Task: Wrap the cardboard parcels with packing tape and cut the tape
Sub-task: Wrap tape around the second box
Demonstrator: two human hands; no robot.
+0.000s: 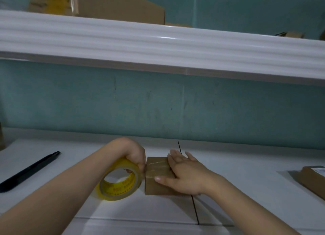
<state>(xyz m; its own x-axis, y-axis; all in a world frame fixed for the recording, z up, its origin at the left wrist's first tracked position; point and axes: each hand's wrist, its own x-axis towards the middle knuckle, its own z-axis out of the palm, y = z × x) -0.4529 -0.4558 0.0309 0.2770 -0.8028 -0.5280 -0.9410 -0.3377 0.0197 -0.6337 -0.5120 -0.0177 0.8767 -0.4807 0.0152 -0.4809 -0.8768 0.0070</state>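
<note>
Mid-wrap, with tape roll point(121, 190) gripped in left hand point(136, 155) at left edge of parcel point(154, 185), pressed onto counter point(158, 213) under flat, uncurled right hand point(186, 175); next, probably drawing tape round before cutting.

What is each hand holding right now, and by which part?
Left hand grips the tape roll by its upper rim. Right hand holds nothing, pressing flat on the parcel.

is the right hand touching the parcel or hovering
Touching. The head view shows the right hand lying flat on the parcel, thumb across its near edge.
</note>
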